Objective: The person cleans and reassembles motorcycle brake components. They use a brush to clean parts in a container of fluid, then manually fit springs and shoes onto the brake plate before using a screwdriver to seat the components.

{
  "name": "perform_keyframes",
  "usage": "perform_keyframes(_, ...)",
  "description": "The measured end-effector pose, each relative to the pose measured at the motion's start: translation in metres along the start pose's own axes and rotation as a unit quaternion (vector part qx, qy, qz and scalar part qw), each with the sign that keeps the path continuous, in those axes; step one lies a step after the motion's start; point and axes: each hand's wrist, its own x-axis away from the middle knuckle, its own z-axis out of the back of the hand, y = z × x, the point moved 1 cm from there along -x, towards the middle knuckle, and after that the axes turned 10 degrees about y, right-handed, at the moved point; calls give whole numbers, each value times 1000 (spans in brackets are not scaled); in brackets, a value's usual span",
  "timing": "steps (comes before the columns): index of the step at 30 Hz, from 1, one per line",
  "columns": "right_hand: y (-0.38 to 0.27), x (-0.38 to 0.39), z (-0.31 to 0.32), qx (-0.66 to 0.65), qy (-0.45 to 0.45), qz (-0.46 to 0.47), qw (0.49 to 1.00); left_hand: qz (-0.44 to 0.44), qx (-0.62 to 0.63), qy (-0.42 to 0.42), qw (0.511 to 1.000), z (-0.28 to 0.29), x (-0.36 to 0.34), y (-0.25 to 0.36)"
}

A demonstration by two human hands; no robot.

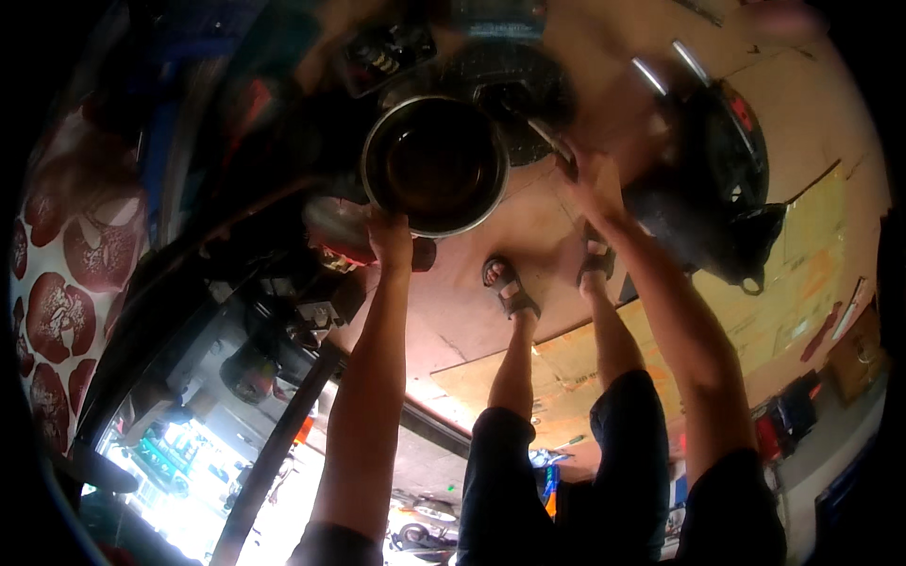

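Left hand point(389, 238): The person's fingers are clamped on the near rim of a round metal basin point(387, 141), the forearm stretching up from the lower edge.
Basin: The wide vessel is held out ahead of the body, its pale rim catching the light above a dark interior; whether liquid lies inside cannot be told.
Right hand point(591, 179): Well apart from the left, it closes around the near end of a slim bar point(547, 135), whose far end fades into shadow beside the basin.
Beside the basin: A rounded grey-and-red object point(338, 229) sits partly behind the left hand.
Legs: Dark shorts point(502, 472) reach the knees, and strapped sandals point(512, 289) stand on a tan floor point(448, 316).
Right side: A bulky black object point(713, 226) lies near the right forearm, with cardboard point(802, 259) spread flat past it.
Left side: Cloth point(62, 316) printed with large reddish-brown rounds hangs at the edge of view.
Beyond the basin: A dark case point(387, 58) rests in dim light, its contents too blurred to name.
Background: A motorbike point(415, 536) stands outside, near a glaring bright opening.
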Motion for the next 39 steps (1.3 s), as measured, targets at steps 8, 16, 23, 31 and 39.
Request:
perform_keyframes(8, -105, 17, 55, -90, 30, 126, 987, -17, 16, 31, 999, 0, 29, 42)
perform_keyframes(16, -89, 29, 66, -23, 65, 115, 991, -18, 59, 46, 997, -9, 39, 48)
perform_keyframes(23, -97, 62, 118, 42, 2, 32, 999, 14, 122, 70, 990, -3, 57, 52)
perform_keyframes(31, -201, 106, 179, -59, 5, 114, 992, 231, 405, 23, 885, 34, 104, 67)
perform_keyframes(39, -256, 159, 265, -4, -118, 115, 986, 247, 469, 77, 845, 158, 212, 139)
